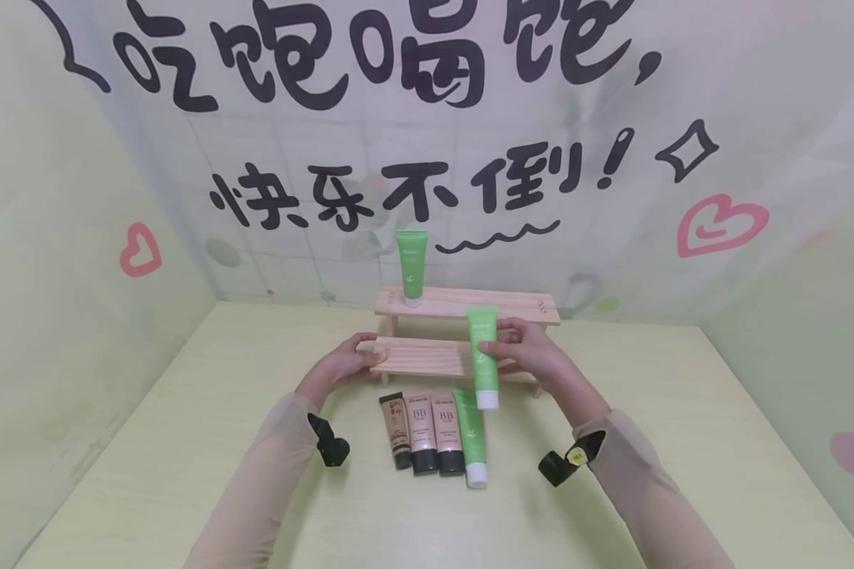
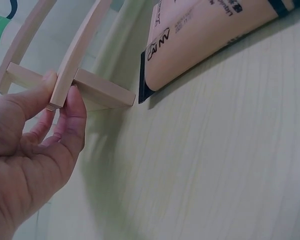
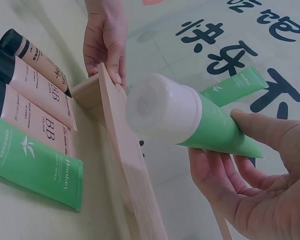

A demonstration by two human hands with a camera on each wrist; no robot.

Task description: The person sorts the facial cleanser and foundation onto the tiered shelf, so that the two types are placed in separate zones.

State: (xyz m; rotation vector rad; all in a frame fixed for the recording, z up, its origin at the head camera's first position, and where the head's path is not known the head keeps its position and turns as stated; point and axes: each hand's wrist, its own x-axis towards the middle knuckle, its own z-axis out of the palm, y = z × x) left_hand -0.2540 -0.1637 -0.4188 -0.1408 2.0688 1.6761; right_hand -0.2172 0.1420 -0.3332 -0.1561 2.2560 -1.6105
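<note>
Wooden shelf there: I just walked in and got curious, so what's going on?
A person's right hand holds a green tube, cap down, by the shelf; the left hand pinches the left end of its lower step. Another green tube stands on the upper step. Four more tubes lie on the table.

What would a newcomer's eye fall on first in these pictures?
The big black lettering across the backdrop stands out first. Next come the green tube in the right grip, in front of the wooden stand, and another green tube upright on the top shelf. Four more tubes lie side by side on the table.
</note>
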